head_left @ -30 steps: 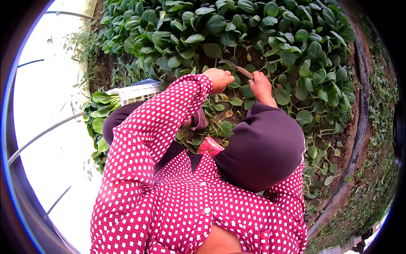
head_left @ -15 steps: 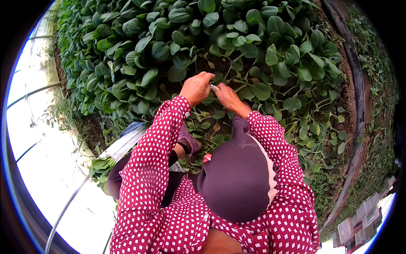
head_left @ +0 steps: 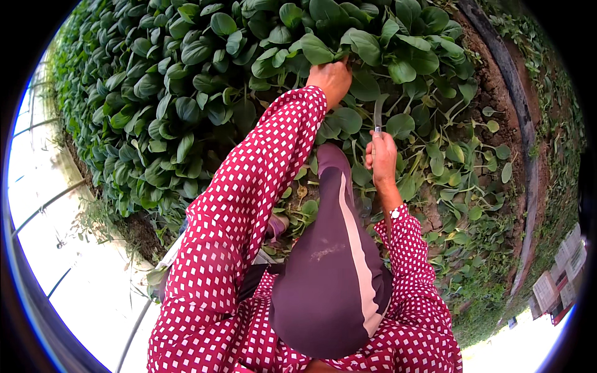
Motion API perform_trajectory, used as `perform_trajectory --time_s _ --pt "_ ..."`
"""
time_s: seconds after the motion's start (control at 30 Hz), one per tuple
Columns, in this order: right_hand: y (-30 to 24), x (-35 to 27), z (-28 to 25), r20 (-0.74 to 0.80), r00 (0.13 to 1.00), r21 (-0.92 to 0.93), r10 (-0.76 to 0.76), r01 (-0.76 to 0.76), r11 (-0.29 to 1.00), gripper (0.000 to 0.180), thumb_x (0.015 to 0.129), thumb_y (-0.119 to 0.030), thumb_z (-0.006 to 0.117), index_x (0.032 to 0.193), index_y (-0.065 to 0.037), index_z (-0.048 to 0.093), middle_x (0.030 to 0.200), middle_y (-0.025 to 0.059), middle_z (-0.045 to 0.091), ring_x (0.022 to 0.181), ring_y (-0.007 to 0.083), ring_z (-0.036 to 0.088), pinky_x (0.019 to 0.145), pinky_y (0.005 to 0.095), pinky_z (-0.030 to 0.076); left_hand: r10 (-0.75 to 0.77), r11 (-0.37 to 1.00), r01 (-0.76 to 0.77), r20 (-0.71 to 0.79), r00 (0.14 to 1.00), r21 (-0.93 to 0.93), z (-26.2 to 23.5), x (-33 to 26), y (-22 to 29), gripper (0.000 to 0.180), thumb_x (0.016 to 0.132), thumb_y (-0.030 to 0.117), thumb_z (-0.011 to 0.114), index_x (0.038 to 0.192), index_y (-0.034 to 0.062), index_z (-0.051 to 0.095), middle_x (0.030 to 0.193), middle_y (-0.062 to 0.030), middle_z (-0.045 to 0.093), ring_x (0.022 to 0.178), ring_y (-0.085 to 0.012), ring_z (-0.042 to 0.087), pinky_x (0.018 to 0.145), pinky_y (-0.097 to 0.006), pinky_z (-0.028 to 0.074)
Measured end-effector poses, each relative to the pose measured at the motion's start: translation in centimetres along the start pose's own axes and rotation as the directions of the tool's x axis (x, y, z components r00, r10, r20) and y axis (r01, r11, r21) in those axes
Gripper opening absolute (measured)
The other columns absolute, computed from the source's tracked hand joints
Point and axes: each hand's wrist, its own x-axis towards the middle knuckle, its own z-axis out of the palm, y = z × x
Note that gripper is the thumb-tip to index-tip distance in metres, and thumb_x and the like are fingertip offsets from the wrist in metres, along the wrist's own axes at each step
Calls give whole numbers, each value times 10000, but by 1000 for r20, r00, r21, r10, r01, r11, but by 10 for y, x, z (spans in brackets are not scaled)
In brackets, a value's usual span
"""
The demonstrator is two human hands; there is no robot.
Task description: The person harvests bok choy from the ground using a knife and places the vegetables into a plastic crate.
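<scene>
Among the dark green leafy plants, my left hand reaches into the foliage at the upper middle. Its fingers are tucked under the leaves and partly hidden, so what they grip, if anything, is not visible. My right hand is closed around the handle of a small knife with a pale curved blade. The blade points away from me, lying just right of a broad round leaf and apart from my left hand.
My bent knee rises in the middle, below both hands. Loose leaves and stems lie over soil on the right, bordered by a dark strip. White sheeting with curved poles runs along the left. Stacked boxes stand at lower right.
My hands were close together; now they are apart. My left hand has moved forward and right into the leaves, my right hand to the right, showing the blade. My knee has shifted forward.
</scene>
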Motion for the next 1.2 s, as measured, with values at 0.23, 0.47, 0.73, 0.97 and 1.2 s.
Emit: perform_trajectory --time_s 0.23,0.47,0.73,0.97,1.2 --pt "-43 22 1 196 972 -124 -126 152 981 354 988 -294 514 1147 14 587 776 8 554 556 68 491 502 225 410 -4 999 4 3 1000 -45 6 -23 -33 182 810 54 597 989 27 614 1567 -113 302 827 -299 708 714 -430 575" --pt "-51 95 47 198 980 -31 22 -17 999 288 969 -294 548 1034 -14 555 728 31 537 522 88 485 448 252 401 10 999 -15 -113 994 -44 25 -31 -55 416 714 73 688 1121 18 622 1582 -4 274 729 -244 695 640 -375 566" --pt "-35 130 64 202 957 86 207 -228 970 251 990 -302 524 974 -53 550 706 19 507 481 87 435 403 246 350 -10 991 0 -74 997 -131 19 -26 -67 510 755 34 602 1260 0 542 1580 24 302 748 -276 704 644 -414 564" --pt "-46 134 57 255 930 33 266 -283 959 244 994 -306 514 953 -68 545 678 4 469 467 79 361 397 233 278 -20 983 6 -73 997 -186 21 -21 -68 487 780 41 577 1264 10 525 1569 13 322 792 -308 699 682 -429 564" --pt "-22 69 39 253 940 105 229 -262 960 262 993 -293 532 1034 -36 565 694 -3 480 461 70 387 390 234 288 -3 975 -5 -33 999 -220 -12 -33 -49 450 801 75 598 1230 -32 517 1531 -33 342 903 -288 680 747 -413 561"
